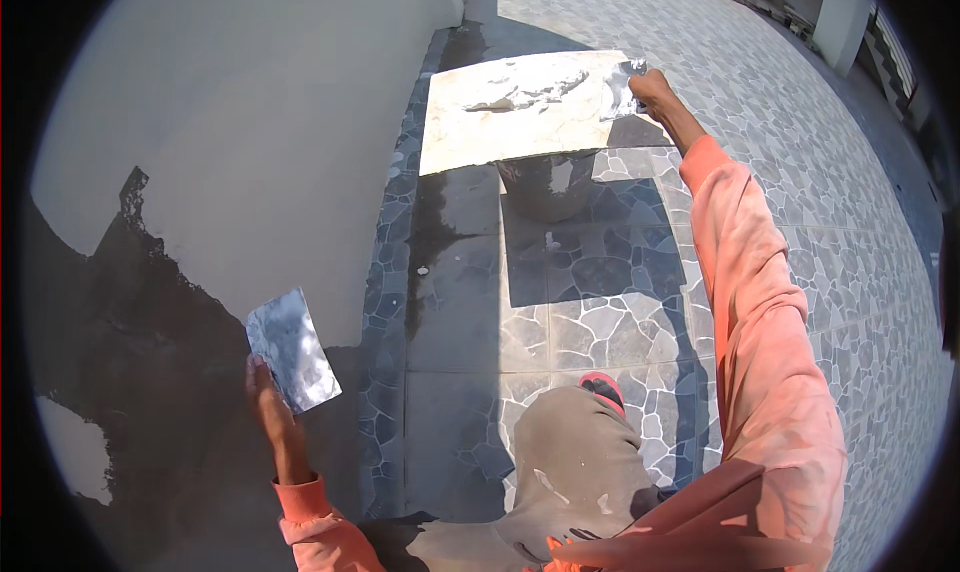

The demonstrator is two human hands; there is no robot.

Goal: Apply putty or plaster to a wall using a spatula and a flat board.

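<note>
My left hand (274,417) is closed on the edge of a rectangular metal plastering blade (294,352), held near the wall at the lower left. The blade's broad face is shiny, with greyish smears. My right arm reaches far forward, and my right hand (653,94) is closed on a metal scraper (624,80) at the right end of a pale board (450,142). White plaster (525,84) lies in a heap across the board, and the scraper touches the board's surface near it. The scraper's handle is hidden by my fingers.
A dark bucket (552,187) stands beneath the board. To the left rises a wall (270,172) with pale plaster above and a dark, uneven coat (150,342) below. Stone-patterned tiles (800,172) cover the floor. My bent knee (575,442) and red-edged footwear (603,387) are close below.
</note>
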